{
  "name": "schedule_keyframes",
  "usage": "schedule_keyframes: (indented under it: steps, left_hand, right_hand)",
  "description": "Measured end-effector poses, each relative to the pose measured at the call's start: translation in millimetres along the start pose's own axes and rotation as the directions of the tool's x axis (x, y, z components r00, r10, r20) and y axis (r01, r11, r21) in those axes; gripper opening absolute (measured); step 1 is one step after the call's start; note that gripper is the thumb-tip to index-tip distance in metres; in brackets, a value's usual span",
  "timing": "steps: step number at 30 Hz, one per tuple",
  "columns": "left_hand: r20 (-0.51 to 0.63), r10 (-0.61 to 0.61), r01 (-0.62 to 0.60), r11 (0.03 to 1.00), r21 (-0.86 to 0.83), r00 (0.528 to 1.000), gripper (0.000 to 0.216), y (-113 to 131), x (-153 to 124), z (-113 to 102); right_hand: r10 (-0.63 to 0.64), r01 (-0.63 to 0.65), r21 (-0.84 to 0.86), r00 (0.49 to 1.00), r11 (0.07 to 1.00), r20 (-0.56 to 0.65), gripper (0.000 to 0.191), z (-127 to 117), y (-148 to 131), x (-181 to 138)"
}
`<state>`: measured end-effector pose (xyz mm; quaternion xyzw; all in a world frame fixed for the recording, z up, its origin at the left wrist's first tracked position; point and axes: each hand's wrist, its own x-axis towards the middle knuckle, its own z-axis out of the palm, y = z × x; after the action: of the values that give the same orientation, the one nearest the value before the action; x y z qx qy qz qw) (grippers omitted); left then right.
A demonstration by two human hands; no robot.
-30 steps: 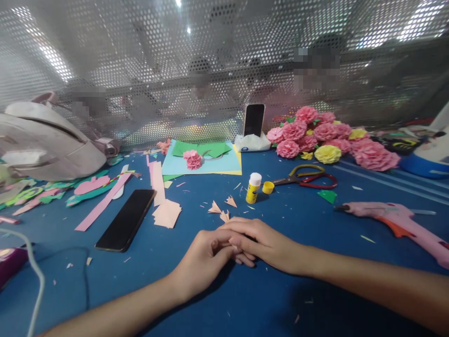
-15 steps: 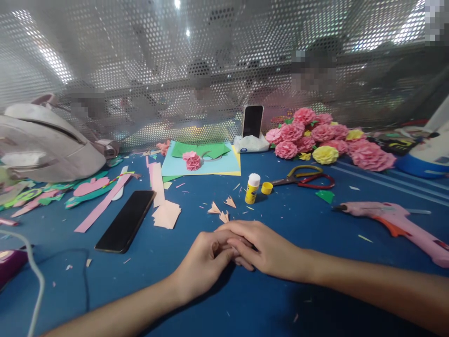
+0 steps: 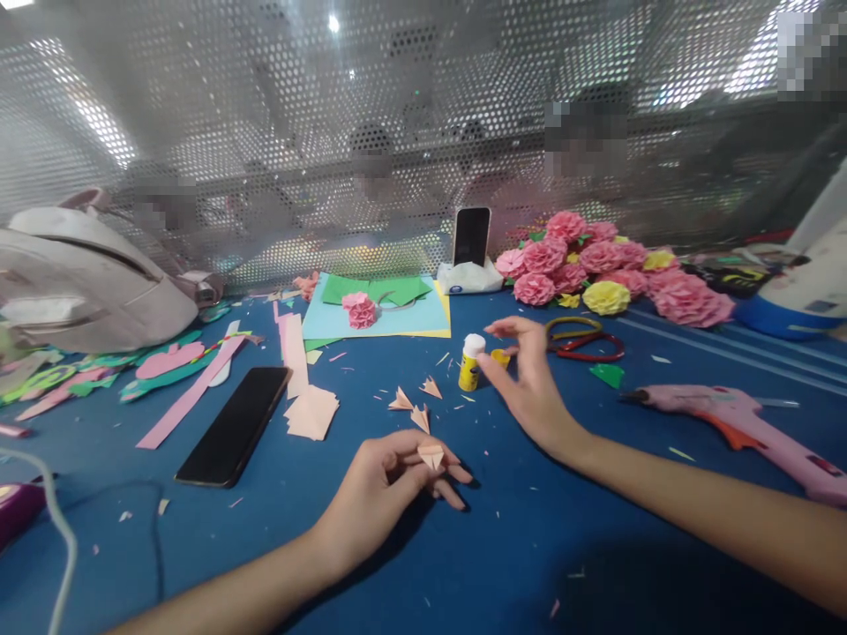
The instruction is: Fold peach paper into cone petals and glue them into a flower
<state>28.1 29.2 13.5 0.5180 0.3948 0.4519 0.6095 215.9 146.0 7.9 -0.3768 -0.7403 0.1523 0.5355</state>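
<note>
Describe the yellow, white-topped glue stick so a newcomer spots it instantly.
On the broad blue tabletop, find three small folded peach paper pieces lying together. Just right of them, by the bare right hand, stands the cylindrical glue stick. Unlike the low round yellow cap beside it, it is tall with a white top.

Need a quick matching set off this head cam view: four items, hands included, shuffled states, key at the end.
Column 1
1. Left hand
2. Right hand
3. Glue stick
4. Glue gun

Column 2
A. Standing upright, yellow with a white top
B. Lying down, pink with an orange trigger
C. Holding a small folded paper piece
D. Beside the glue stick, thumb and fingers apart

Pairs: 1-C, 2-D, 3-A, 4-B
</note>
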Motion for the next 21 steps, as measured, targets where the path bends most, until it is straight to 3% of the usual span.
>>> schedule_keyframes:
  steps: [3,7,11,14,18,21]
  left_hand:
    - [-0.024,0.008,-0.007,0.999,0.041,1.0,0.024,1,0,-2]
    - [-0.047,0.014,-0.011,0.997,0.071,0.999,0.024,1,0,-5]
    - [-0.08,-0.008,0.011,0.999,0.043,0.997,0.024,-1,2,-7]
    - [-0.084,-0.021,0.021,1.0,-0.002,0.996,0.025,0,4,-7]
    - [-0.067,-0.033,0.032,0.999,-0.021,0.997,0.027,3,4,-6]
    - [-0.063,-0.031,0.029,0.999,-0.036,0.998,0.028,3,3,-7]
  right_hand:
    - [-0.025,0.059,-0.148,0.975,0.987,0.222,0.025,3,6,1]
    - [-0.038,0.1,-0.19,0.951,0.977,0.308,0.02,-1,-2,1]
    - [-0.085,0.117,-0.059,0.916,0.991,0.391,0.027,-13,-27,5]
    - [-0.042,-0.002,0.103,0.903,0.995,0.428,0.036,-24,-53,7]
    - [-0.112,0.082,0.08,0.845,0.993,0.523,0.019,-34,-78,10]
    - [-0.171,0.096,0.167,0.835,0.981,0.522,0.012,-37,-86,14]
